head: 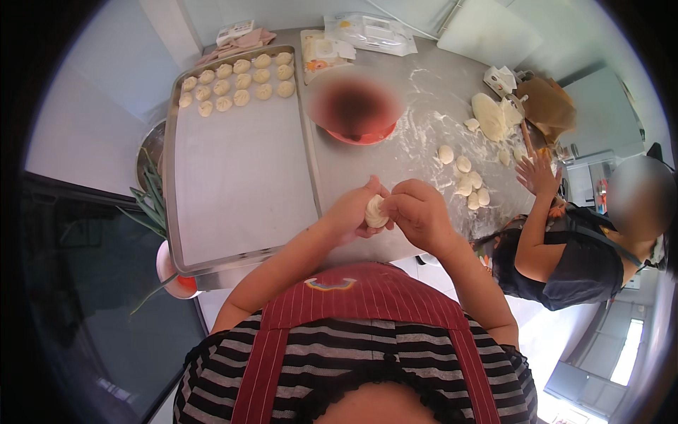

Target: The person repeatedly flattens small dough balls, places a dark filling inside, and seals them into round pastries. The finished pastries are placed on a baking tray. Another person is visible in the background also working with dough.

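Note:
My left hand cradles a pleated dough bun just above the table's near edge. The fingertips of my right hand pinch the bun's folds from the right side. To the left lies a metal tray lined with white paper, with rows of pleated buns at its far end. Beyond my hands is a red bowl; its contents are blurred. Several small pieces of dough lie on the floured steel table to the right.
At the right, a co-worker holds their hands near a rolling pin and a larger dough piece. Wipes packages lie at the back. Green onions stick out beside the tray's left edge.

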Tool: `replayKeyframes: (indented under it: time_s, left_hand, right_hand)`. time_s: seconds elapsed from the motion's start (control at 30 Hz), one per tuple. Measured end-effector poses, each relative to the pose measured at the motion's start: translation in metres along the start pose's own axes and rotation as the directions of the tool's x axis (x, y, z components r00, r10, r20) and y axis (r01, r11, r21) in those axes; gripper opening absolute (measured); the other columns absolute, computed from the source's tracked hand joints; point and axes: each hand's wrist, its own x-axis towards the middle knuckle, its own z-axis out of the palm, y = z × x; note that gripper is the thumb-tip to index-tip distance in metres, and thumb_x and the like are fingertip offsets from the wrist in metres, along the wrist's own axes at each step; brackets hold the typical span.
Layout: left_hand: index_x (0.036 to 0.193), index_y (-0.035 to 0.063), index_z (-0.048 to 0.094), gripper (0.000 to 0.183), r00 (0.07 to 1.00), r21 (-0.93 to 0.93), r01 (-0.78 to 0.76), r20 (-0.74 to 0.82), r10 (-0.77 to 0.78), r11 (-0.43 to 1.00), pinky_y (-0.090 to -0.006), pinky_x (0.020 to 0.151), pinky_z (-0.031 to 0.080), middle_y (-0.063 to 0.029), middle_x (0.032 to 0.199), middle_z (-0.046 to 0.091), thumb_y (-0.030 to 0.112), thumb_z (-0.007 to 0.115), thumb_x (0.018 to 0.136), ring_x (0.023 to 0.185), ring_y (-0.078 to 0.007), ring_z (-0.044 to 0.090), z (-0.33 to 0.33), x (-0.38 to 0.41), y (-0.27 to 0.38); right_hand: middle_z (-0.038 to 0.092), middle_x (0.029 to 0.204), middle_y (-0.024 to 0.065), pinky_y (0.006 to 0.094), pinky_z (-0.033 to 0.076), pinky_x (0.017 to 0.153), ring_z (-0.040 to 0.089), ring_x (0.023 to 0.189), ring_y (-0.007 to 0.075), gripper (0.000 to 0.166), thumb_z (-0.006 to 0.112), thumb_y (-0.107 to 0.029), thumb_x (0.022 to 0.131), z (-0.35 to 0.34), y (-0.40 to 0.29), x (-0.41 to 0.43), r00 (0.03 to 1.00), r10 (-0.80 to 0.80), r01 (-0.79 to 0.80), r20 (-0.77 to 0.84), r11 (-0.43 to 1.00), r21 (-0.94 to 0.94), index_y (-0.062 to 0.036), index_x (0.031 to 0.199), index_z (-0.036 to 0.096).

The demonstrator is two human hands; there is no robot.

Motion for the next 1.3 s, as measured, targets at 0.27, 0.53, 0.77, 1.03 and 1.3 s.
replayKeyframes:
  time_s: [0.27,0.53,0.77,1.03,1.3]
  left_hand:
    - [0.092,0.0114,0.054,0.067,0.972,0.12,0.133,0.18,-0.153,0.984,-0.0226,0.036,0.024,-0.015,0.068,0.058,0.065,0.014,0.092,0.041,-0.0119,0.036,-0.016,0.007,0.014]
    - [0.118,0.0078,0.048,0.064,0.987,0.138,-0.13,0.107,0.116,0.982,-0.0263,0.057,0.041,-0.0076,0.096,0.055,0.059,0.017,0.095,0.071,-0.0148,0.051,-0.028,0.003,0.004]
    - [0.131,0.0025,0.039,0.059,0.999,-0.137,0.021,-0.027,-0.025,0.99,-0.0351,0.079,0.048,-0.0117,0.116,0.053,0.048,0.02,0.099,0.097,-0.0233,0.056,-0.044,0.015,-0.034]
    - [0.127,-0.0003,0.039,0.053,0.9,-0.003,0.096,-0.427,-0.088,0.995,-0.035,0.083,0.047,-0.0175,0.11,0.053,0.044,0.032,0.098,0.096,-0.0247,0.055,-0.051,0.003,-0.053]
    - [0.116,0.0015,0.047,0.042,0.887,-0.019,-0.014,-0.462,0.003,1.0,-0.0321,0.075,0.047,-0.0123,0.099,0.057,0.037,0.033,0.099,0.086,-0.0197,0.056,-0.051,-0.009,-0.048]
  right_hand:
    - [0.056,0.081,0.009,0.0334,0.047,0.063,0.057,0.073,0.0248,0.019,0.069,-0.001,0.071,-0.011,-0.001,0.024,0.977,-0.02,0.003,0.214,0.997,0.08,-0.0068,0.088,0.063]
    - [0.057,0.081,0.01,0.0345,0.047,0.066,0.057,0.075,0.0263,0.018,0.068,-0.007,0.075,0.023,0.018,-0.002,0.9,0.433,-0.432,0.052,0.872,0.23,-0.0065,0.093,0.063]
    - [0.058,0.102,0.0123,0.0374,0.047,0.08,0.053,0.1,0.0295,0.053,0.075,-0.012,0.067,0.039,0.028,-0.017,0.969,0.15,-0.158,0.196,0.987,0.027,-0.008,0.115,0.055]
    - [0.058,0.096,0.0143,0.0397,0.045,0.082,0.056,0.092,0.0326,0.04,0.072,-0.014,0.067,0.078,0.099,-0.048,0.881,0.471,-0.464,0.048,0.879,-0.106,-0.0044,0.105,0.061]
    - [0.056,0.107,0.0141,0.0398,0.045,0.084,0.054,0.098,0.0328,0.049,0.066,-0.005,0.065,0.057,0.107,-0.054,0.866,0.499,-0.498,0.029,0.867,-0.021,-0.0066,0.113,0.057]
